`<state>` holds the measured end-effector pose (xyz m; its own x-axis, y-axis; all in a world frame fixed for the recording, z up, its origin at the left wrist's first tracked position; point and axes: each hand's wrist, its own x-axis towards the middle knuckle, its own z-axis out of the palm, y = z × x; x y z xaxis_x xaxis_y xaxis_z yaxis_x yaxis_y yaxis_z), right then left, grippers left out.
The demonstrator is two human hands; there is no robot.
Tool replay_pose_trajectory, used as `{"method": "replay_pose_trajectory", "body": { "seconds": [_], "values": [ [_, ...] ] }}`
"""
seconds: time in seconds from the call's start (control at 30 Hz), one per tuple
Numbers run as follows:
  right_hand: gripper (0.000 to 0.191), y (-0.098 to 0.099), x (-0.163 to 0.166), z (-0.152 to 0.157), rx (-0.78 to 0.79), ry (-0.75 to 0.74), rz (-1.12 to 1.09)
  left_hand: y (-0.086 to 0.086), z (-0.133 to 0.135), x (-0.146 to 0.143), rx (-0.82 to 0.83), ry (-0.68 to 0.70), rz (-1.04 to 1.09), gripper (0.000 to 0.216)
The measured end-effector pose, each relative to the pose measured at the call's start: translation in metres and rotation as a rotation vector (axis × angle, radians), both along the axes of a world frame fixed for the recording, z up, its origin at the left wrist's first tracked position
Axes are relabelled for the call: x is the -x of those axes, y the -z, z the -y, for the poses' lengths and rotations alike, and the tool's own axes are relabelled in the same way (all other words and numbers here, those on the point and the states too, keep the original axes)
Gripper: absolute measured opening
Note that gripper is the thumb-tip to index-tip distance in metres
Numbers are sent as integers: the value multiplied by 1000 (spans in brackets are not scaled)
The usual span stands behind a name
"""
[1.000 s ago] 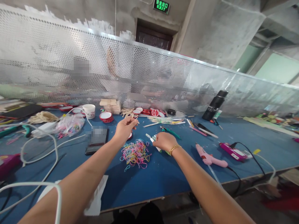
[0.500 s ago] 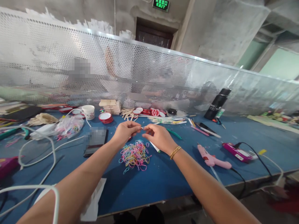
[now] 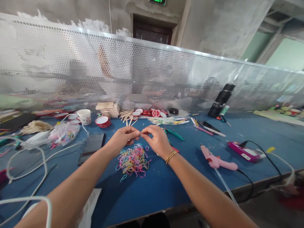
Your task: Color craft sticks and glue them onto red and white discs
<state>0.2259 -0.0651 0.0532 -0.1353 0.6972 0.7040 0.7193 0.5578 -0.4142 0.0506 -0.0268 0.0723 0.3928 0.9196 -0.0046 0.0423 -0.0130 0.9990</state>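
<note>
My left hand (image 3: 125, 137) and my right hand (image 3: 156, 141) meet above the table, thumbs and forefingers pinched together tip to tip. Whatever lies between the fingertips is too small to make out. Just below them is a loose pile of pastel plastic pin-shaped clips (image 3: 133, 160), pink, yellow and blue. Green-handled pliers (image 3: 175, 134) lie right behind my right hand, partly hidden by it. A bracelet circles my right wrist.
A black phone (image 3: 91, 147) lies left of the pile. Red round tins (image 3: 103, 121), a paper cup (image 3: 84, 117) and wooden sticks (image 3: 128, 116) line the back. On the right are a pink glue gun (image 3: 217, 160), a purple device (image 3: 243, 152) and a black bottle (image 3: 220, 101). White cables loop at left.
My fingertips have come closer together, and the right hand's fingers have closed into a pinch. The view has shifted a little, so most things sit slightly further left.
</note>
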Motion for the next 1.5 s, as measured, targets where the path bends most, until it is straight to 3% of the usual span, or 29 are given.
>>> {"method": "replay_pose_trajectory", "body": {
  "seconds": [0.37,0.97,1.17,1.37,1.5],
  "values": [
    [3,1,-2,-3,-157,-62,-118,-6,-5,3,253,67,195,8],
    [12,0,4,1,-174,46,7,-6,-2,-1,168,51,269,18],
    [16,3,4,4,-72,108,-74,-3,7,-5,-22,6,109,30],
    [14,15,0,-5,12,35,-168,3,-1,-4,-280,-14,-17,20],
    [14,11,-2,-4,74,25,-168,3,-4,-2,-412,-33,-67,20]
  ]
}}
